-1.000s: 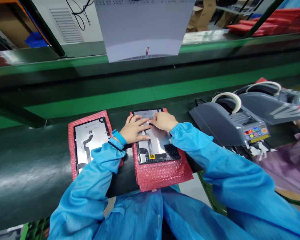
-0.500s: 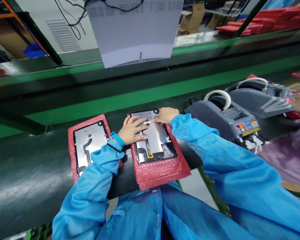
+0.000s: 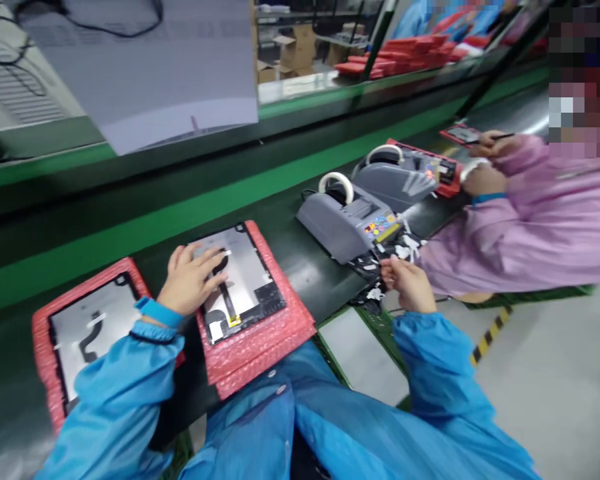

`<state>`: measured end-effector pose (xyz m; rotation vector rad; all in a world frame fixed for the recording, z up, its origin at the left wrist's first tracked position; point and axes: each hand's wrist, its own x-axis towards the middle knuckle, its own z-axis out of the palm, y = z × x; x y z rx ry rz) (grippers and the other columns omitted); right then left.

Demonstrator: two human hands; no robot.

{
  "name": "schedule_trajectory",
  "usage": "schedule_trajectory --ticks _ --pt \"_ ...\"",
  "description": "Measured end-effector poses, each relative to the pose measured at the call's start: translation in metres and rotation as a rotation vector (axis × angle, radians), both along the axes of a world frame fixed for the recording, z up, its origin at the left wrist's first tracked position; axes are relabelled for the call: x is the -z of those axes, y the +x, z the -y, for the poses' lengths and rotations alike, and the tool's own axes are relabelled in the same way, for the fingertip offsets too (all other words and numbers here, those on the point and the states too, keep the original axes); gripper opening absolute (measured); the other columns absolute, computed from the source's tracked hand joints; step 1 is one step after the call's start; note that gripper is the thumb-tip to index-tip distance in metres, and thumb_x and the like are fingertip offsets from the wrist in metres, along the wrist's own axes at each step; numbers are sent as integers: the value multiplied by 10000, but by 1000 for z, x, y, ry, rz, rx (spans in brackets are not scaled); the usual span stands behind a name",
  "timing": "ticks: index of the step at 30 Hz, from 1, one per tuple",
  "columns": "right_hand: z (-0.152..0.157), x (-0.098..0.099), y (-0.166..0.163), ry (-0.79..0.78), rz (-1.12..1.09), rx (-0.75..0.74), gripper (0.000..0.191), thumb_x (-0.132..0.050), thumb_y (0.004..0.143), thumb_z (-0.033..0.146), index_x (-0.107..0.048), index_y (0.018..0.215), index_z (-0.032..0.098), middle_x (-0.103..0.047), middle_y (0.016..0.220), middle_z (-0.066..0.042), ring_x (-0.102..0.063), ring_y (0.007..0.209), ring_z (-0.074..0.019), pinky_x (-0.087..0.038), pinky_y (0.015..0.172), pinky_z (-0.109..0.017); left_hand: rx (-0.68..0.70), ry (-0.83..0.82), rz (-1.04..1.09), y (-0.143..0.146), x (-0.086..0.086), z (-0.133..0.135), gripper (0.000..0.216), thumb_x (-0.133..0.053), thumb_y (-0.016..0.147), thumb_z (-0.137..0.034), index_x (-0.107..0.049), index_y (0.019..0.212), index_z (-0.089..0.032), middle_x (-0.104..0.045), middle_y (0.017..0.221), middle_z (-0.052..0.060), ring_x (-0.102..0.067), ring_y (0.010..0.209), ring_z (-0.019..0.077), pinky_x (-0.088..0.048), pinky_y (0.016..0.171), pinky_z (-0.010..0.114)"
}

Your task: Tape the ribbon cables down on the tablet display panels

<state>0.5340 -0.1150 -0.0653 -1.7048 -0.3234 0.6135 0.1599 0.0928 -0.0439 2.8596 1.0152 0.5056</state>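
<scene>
My left hand [image 3: 193, 277] lies with fingers spread on the upper left of a tablet screen panel [image 3: 250, 275], its silver back facing up. A dark ribbon cable [image 3: 229, 303] runs down the panel to a yellow patch, and a small white strip sits by my fingertips. Red bubble-wrap sheets [image 3: 275, 347] lie under this panel. My right hand [image 3: 411, 283] is closed in a pinch just in front of the nearer grey tape dispenser [image 3: 350, 223]; what its fingertips hold, if anything, is too small to make out.
A second screen panel [image 3: 97, 327] lies on red bubble wrap [image 3: 45, 360] at the left. Another tape dispenser [image 3: 397, 180] stands behind the nearer one. At the right sits a co-worker in a pink sleeve [image 3: 540, 200]. A green crate [image 3: 330, 347] is below the bench edge.
My right hand has left the panel and moved right to the front of the nearer tape dispenser. My left hand stays on the panel. The view has turned right.
</scene>
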Motion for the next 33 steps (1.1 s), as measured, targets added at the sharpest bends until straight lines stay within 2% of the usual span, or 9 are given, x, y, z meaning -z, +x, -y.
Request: schedule_trajectory --ticks 4,8,11,15,19,22,28,33 --pt "-18 -2 10 70 -43 19 466 -744 549 578 -586 661 155 -564 569 2 -472 467 -73 -297 368 -171 -29 58 16 17 -17 16 378 -492 861 -453 -627 1167 -276 -606 1271 67 -415 1238 357 -279 1028 593" --pt "-23 4 10 203 151 87 447 -735 552 564 -542 650 174 -507 533 39 -430 467 -73 -295 392 -189 -36 82 11 28 -26 30 368 -483 868 -476 -636 1125 -261 -622 1223 73 -452 1189 333 -324 1009 552" --pt "-17 11 11 226 226 130 455 -679 598 599 -522 694 184 -546 598 24 -467 500 -86 -325 417 -200 -46 79 38 33 -27 29 383 -448 886 -484 -657 1059 -214 -659 1101 99 -527 1069 293 -390 960 486" --pt "-15 13 9 276 127 139 489 -665 591 599 -480 817 206 -616 728 7 -551 575 -98 -373 443 -191 -53 32 8 44 -27 24 385 -415 895 -481 -671 921 -194 -675 914 94 -576 908 260 -441 861 426" --pt "-22 11 6 321 111 168 513 -685 575 552 -414 874 235 -593 701 45 -570 561 -93 -365 434 -176 -16 -32 -38 56 -27 23 385 -409 893 -476 -656 842 -185 -665 817 84 -573 829 243 -450 800 395" --pt "-26 12 7 311 124 168 518 -699 559 522 -389 868 245 -550 656 70 -567 538 -97 -344 420 -179 -8 -32 -42 60 -25 24 365 -419 887 -469 -648 816 -193 -658 786 72 -563 799 234 -447 778 385" --pt "-27 16 13 321 154 191 595 -750 501 440 -328 875 251 -594 666 55 -568 568 -119 -345 452 -200 2 -70 -28 61 -21 23 315 -464 875 -435 -645 804 -188 -661 799 72 -555 807 236 -441 778 389" --pt "-12 -6 -13 284 413 142 520 -724 618 374 -317 918 253 -613 704 48 -581 608 -116 -446 585 -255 76 -198 58 66 -30 28 296 -490 881 -420 -639 792 -180 -665 783 63 -565 778 211 -440 775 374"
